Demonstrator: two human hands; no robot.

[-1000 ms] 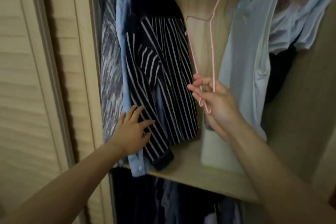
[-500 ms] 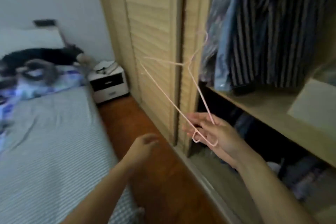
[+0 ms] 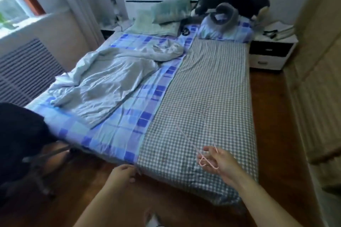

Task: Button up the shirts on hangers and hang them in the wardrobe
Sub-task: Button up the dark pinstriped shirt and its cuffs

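— What is in your right grip?

— My right hand (image 3: 221, 160) pinches a thin pink wire hanger (image 3: 201, 145) by one end, fingers curled around the wire. The rest of it slants up and away to the left over the bed; it is blurred, so I cannot tell where its hook lies.

— And the left?

— My left hand (image 3: 121, 173) hangs low near the foot corner of the bed, fingers loosely curled, holding nothing. It is just beside the mattress edge; whether it touches it I cannot tell.

— Where is the shirt?

— A pale grey-blue shirt (image 3: 103, 81) lies spread and crumpled on the left half of the bed (image 3: 212, 86), on a blue plaid sheet, well apart from both hands. The right half of the bed has a small grey check sheet.

— What else is around?

— A green pillow (image 3: 171, 13) and a bundle of clothing sit at the head of the bed, with a dark cat (image 3: 234, 3) standing behind them. A white and black nightstand (image 3: 271, 53) stands to the right of the bed, and the slatted wardrobe door (image 3: 317, 83) runs along the right edge. A dark chair (image 3: 20, 140) is at the lower left.
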